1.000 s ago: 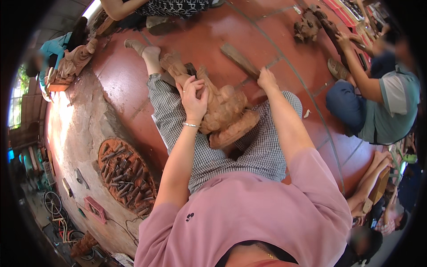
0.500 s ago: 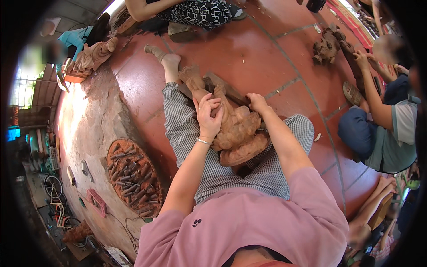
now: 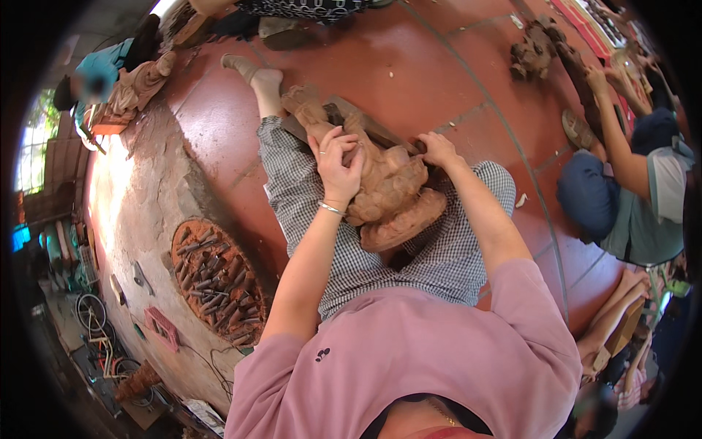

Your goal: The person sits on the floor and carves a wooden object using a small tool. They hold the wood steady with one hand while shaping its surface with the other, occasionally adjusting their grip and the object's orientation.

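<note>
A brown carved wooden figure (image 3: pixel 395 183) lies tilted between my legs, its rounded base toward me and its narrow end pointing away. My left hand (image 3: pixel 341 170) rests on the figure's left side, its fingers bent and pressed together. Whatever is between those fingers is too small to make out. At the figure's far right, my right hand (image 3: pixel 440 151) has its fingers curled down by the end of a dark wooden bar (image 3: pixel 384 133). The fingertips are partly hidden, so what they grip is unclear. The bar runs behind the figure.
An oval tray (image 3: pixel 178 252) full of carving chisels (image 3: pixel 219 285) lies on the floor at left, near a pink plastic object (image 3: pixel 162 329). At right a person (image 3: pixel 621 190) sits by a dark carved piece (image 3: pixel 532 55). Another person (image 3: pixel 102 69) bends over a carving (image 3: pixel 135 95) at far left.
The whole view has shifted, with the figure and floor sitting a little higher. My right hand's fingers have shifted slightly at the bar's end. My left hand stays on the figure.
</note>
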### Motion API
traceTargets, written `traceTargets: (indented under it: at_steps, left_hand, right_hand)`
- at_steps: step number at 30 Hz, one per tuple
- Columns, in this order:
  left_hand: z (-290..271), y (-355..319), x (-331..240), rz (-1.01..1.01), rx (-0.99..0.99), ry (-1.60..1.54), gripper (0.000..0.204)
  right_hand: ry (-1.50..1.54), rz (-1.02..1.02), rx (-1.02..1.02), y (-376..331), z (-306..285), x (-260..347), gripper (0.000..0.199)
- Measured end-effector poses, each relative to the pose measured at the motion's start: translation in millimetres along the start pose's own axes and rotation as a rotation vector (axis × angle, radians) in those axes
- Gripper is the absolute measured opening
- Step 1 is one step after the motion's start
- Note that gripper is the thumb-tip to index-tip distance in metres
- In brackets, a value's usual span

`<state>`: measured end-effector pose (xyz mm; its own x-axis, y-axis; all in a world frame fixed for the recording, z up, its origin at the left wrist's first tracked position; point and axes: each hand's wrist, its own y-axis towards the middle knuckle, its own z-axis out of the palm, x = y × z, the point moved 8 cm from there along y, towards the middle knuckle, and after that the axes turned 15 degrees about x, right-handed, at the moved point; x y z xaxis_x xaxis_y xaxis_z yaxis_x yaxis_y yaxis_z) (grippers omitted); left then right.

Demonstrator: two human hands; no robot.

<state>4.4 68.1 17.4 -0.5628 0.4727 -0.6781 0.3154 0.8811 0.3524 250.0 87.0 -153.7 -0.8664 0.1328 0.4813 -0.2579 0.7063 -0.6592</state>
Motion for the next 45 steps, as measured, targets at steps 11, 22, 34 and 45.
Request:
traceTargets:
  at_steps: [11, 22, 34, 45]
  left_hand:
    - [0.6, 5.4, -2.7, 0.027, 0.039, 0.016, 0.014]
    - [2.0, 2.1, -0.8, 0.012, 0.028, -0.005, 0.014]
    - [-21.6, 6.5, 20.8, -0.110, 0.124, -0.223, 0.011]
    - [-12.0, 6.0, -19.9, -0.020, 0.099, 0.151, 0.016]
  right_hand:
    - [0.304, 0.038, 0.127, 28.6, 43.6, -23.3, 0.031]
    - [0.897, 0.070, 0.293, 27.9, 73.7, -29.3, 0.052]
    - [1.184, -0.219, -0.223, -56.4, -12.0, 41.3, 0.056]
    - [0.522, -0.086, -0.333, -92.1, -16.5, 106.8, 0.052]
